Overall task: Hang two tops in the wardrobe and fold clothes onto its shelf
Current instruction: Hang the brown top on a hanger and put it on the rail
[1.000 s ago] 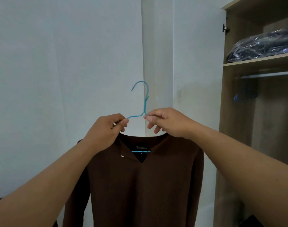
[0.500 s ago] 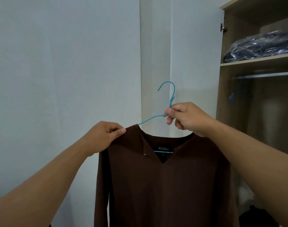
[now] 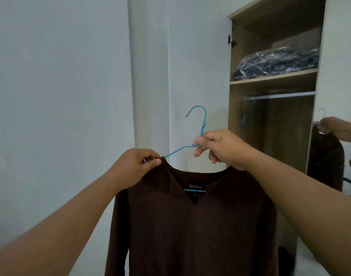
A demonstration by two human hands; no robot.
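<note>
Brown knitted top (image 3: 190, 226) sits on a blue wire hanger (image 3: 202, 126), right hand (image 3: 220, 148) pinching its neck, left hand (image 3: 136, 166) pinching the shoulder; wardrobe rail (image 3: 280, 96) at right not yet reached.

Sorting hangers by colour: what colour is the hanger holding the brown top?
Blue, a thin wire hanger, clearest in the head view.

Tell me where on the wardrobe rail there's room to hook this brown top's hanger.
The rail shows bare from the blue hangers bunched at its left end to the right wall. The shelf above is crowded by a plastic-wrapped bundle. The right hand holds the blue hanger.
</note>
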